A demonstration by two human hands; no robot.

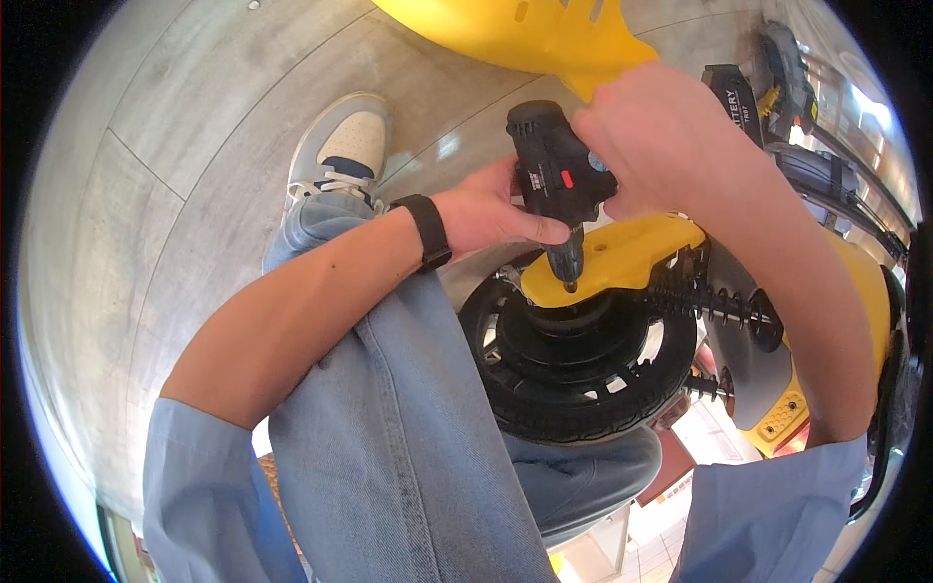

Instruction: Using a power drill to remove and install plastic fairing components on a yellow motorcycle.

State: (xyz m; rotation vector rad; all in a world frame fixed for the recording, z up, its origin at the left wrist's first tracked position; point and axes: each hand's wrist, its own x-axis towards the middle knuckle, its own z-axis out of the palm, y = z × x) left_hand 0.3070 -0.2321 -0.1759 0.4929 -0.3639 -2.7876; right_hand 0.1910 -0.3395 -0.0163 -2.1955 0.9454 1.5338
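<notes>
A black power drill with a small red button points down at a yellow cover. Its tip meets the cover's near left end, beside the wheel hub. My right hand is wrapped round the drill's handle, which it mostly hides. With my left hand I steady the drill body, thumb across the front and fingers behind it. Under the cover lies a black spoked wheel with a tyre. A black coil-spring shock absorber runs from the cover to the right.
A black battery block shows just beyond my right hand. A large yellow panel lies on the wood-look floor ahead. To the right is the yellow and grey vehicle body. My shoe is left of the drill.
</notes>
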